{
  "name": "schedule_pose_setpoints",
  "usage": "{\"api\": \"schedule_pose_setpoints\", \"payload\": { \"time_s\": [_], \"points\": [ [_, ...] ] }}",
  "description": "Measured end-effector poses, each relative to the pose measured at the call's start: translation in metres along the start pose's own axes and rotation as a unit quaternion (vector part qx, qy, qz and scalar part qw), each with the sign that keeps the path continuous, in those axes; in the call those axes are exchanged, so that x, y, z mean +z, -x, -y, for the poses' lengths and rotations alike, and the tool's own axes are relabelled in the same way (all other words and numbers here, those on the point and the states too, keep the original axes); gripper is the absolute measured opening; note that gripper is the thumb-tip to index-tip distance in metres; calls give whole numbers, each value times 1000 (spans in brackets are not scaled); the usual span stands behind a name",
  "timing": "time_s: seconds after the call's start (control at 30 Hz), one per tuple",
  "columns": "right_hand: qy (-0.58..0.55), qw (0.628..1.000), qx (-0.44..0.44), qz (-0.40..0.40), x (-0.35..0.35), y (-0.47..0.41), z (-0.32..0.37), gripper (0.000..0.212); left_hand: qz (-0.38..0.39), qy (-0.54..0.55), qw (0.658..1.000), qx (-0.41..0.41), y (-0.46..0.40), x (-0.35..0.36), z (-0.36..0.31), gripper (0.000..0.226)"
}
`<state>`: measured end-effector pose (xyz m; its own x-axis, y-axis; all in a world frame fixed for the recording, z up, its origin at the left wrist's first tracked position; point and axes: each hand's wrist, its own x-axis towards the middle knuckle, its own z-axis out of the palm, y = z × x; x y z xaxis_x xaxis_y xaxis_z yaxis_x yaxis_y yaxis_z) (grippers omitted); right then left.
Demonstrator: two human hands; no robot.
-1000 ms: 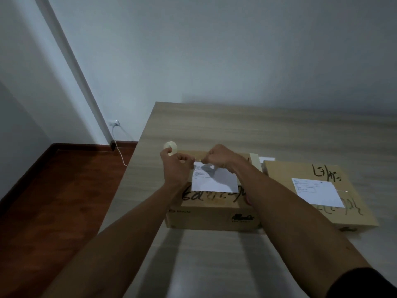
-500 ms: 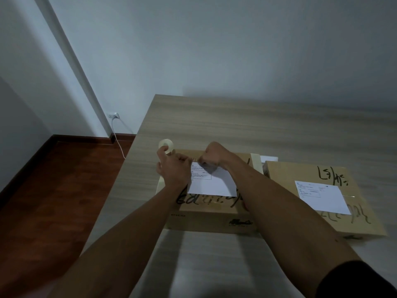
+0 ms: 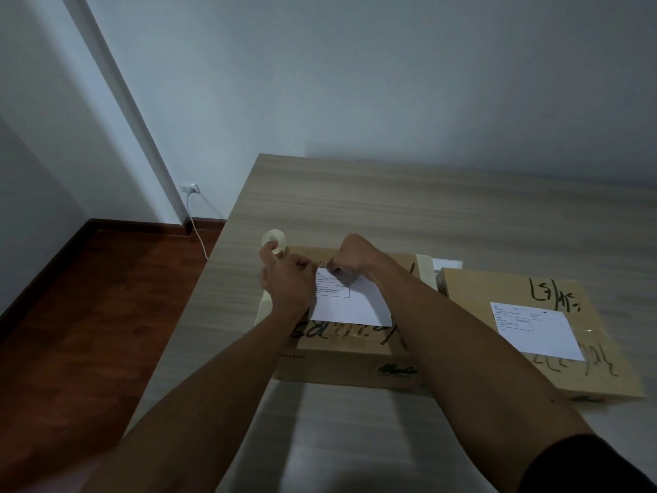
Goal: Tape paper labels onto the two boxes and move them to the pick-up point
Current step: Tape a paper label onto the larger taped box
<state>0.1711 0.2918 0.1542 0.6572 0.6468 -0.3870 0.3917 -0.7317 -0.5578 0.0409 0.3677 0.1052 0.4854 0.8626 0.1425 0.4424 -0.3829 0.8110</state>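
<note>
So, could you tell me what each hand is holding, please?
Left hand holds the tape roll, a finger through its hole. Right hand pinches something at the label's top edge; tape unclear.

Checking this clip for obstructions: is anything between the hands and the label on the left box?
Nothing visible. Both hands are already at the label on the left box: the right hand pinches at its top edge, and the left hand, holding the tape roll, rests by its left edge.

Head-worn camera looks forward and down, close over the table (image 3: 391,208).
</note>
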Motion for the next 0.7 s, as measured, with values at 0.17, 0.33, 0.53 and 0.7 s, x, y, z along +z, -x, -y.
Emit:
{"api": "schedule_pose_setpoints", "payload": {
  "time_s": [0.17,0.33,0.53,0.7],
  "points": [
    [25,999,13,-21,4,1,2,48,16,-31,999,4,0,-1,-1,25],
    [10,999,36,-28,4,-2,-2,49,7,-19,1000,-12,2,-4,-2,18],
    [-38,997,40,-52,10,-3,-4,51,-11,8,1000,-17,0,1,3,15],
    [-31,997,35,-60,12,-2,-2,51,-27,23,999,-24,-6,3,9,28]
  ]
}}
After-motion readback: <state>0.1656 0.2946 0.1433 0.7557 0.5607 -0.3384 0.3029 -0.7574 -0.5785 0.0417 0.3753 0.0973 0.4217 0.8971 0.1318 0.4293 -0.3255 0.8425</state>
